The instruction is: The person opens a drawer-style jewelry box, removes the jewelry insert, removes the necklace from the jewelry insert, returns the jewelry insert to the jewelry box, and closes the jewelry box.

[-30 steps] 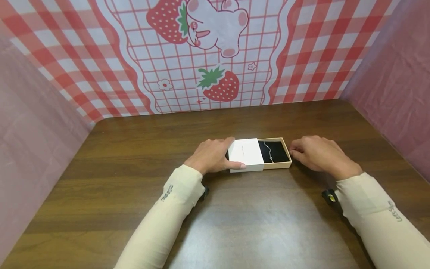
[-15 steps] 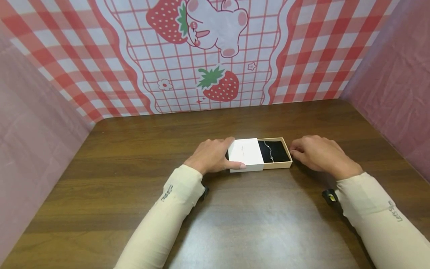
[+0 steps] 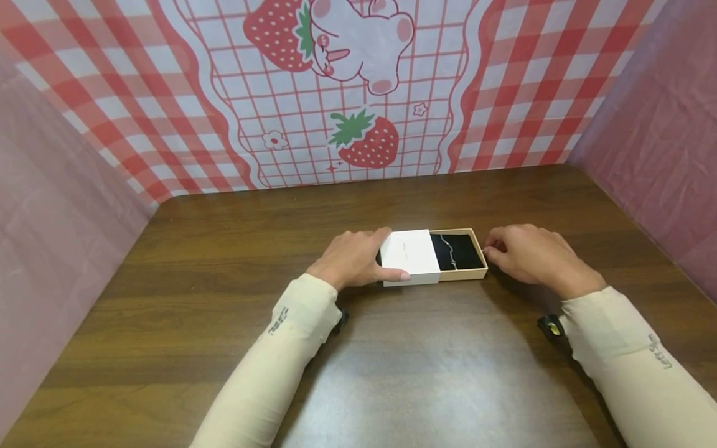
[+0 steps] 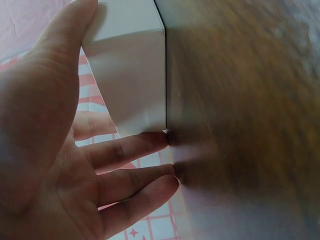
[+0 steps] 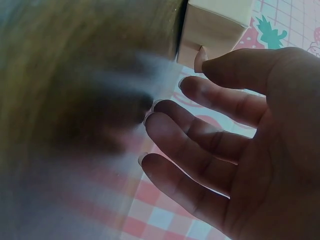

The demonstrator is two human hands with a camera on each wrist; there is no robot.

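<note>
A white box sleeve (image 3: 411,257) lies on the table, with a drawer (image 3: 463,274) sticking partly out of its right side. A silver bracelet (image 3: 449,251) rests on the black pad (image 3: 463,250) inside. My left hand (image 3: 353,258) grips the sleeve's left end, thumb along the near side; in the left wrist view the middle fingertip touches its end face. My right hand (image 3: 532,258) is beside the drawer's right end. In the right wrist view its thumb and index finger pinch a small pale pull tab (image 5: 200,59) at the drawer's end, the other fingers loosely bent.
The brown wooden table (image 3: 224,274) extends around the box. Behind it hangs a red-and-white checked cloth (image 3: 521,93) with strawberry prints. Pink cloth sides (image 3: 661,130) stand at left and right.
The drawer sits very slightly farther right out of the sleeve. Both hands have stayed almost in place.
</note>
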